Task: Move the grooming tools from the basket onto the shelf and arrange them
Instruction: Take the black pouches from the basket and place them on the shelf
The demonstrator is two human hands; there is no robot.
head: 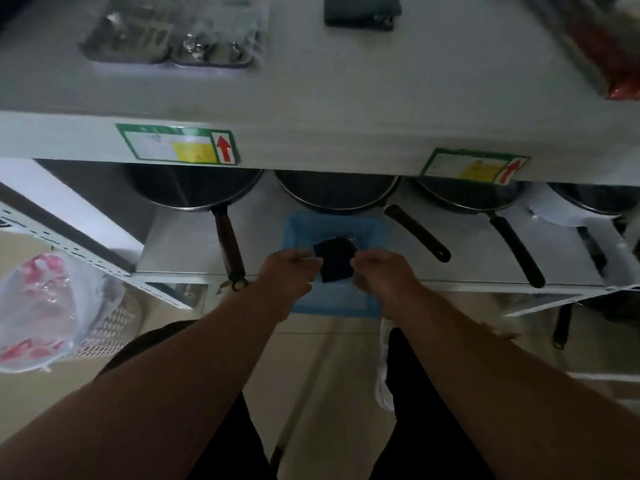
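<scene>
Down at the lower shelf [194, 244], around 12 o'clock from the person's body, both hands are over a blue basket [375, 233] that sits on the shelf edge between pan handles. Left hand [287, 271] and right hand [384, 271] each have their fingers curled onto a small black pouch-like item [334, 259], pinching it from either side just above the basket; can't tell exactly what the item is, it's pretty blurry. Frying pans [332, 192] line the back of that shelf at 12 o'clock, handles pointing out. Up top, the upper shelf [346, 84] has clear packs of metal tools [173, 32] at 11 o'clock and a dark case [362, 10] near 12. Off at 9 o'clock there's a plastic bag [38, 306] with pink stuff in it.
</scene>
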